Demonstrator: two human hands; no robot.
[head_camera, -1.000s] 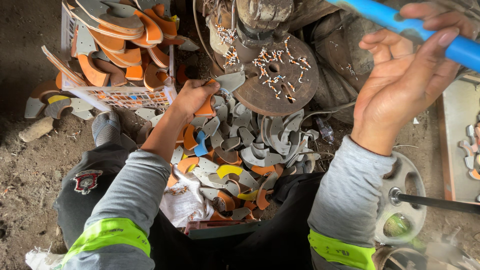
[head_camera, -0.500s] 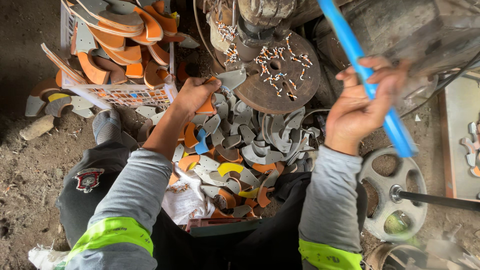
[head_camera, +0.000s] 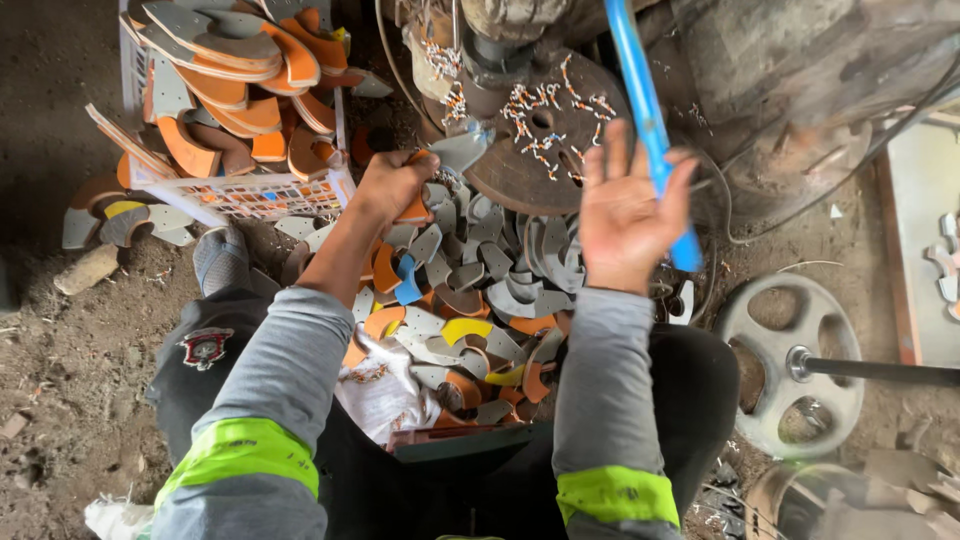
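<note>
A seated worker's right hand (head_camera: 625, 215) is wrapped loosely round a blue lever (head_camera: 650, 120), the grip half closed, fingers spread and only partly curled on the bar. The left hand (head_camera: 392, 183) is pinched shut on a grey and orange cut piece (head_camera: 450, 152), holding it at the edge of the round metal press plate (head_camera: 545, 135), which is strewn with small offcuts. Between the arms lies a heap of curved grey, orange and yellow pieces (head_camera: 470, 300), spilling over the worker's lap. At upper left, a white plastic crate (head_camera: 240, 195) holds larger uncut sole shapes (head_camera: 220, 60). To the right, a metal wheel (head_camera: 790, 365) on a shaft rests on the dirt floor (head_camera: 60, 350).

The chief risk appears to be to the left fingers: they sit close to the plate, and a pull on the lever while they are there could catch them. The loose hold on the lever could also slip, making any stroke jerky. The offcuts on the plate could tilt the piece, spoiling the cut, and the heap on the lap looks ready to slide to the floor.
</note>
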